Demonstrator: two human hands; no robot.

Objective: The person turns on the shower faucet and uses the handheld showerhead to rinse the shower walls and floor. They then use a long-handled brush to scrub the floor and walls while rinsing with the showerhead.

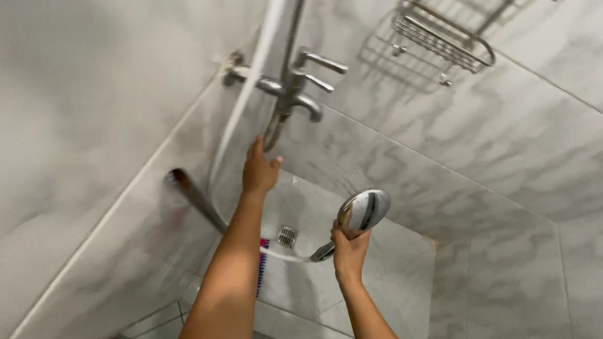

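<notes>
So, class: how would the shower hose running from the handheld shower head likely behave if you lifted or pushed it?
The shower hose sags in a curve below the handheld shower head, so it is probably floppy. Its smooth pale surface may be slippery, especially if wet. Fixed at both ends, it would likely swing back rather than stay where pushed. The right hand grips the head.

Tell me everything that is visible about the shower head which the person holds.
The shower head is a round hand-held one, chrome-looking and shiny, with a flat face turned up and toward the camera. A short handle runs down from it into the right hand, which grips it just below the head. From the handle's lower end a pale hose curves left across the floor area. It is held in the air above the marble-like shower floor, apart from the wall mixer tap, toward which the left hand reaches.
</notes>
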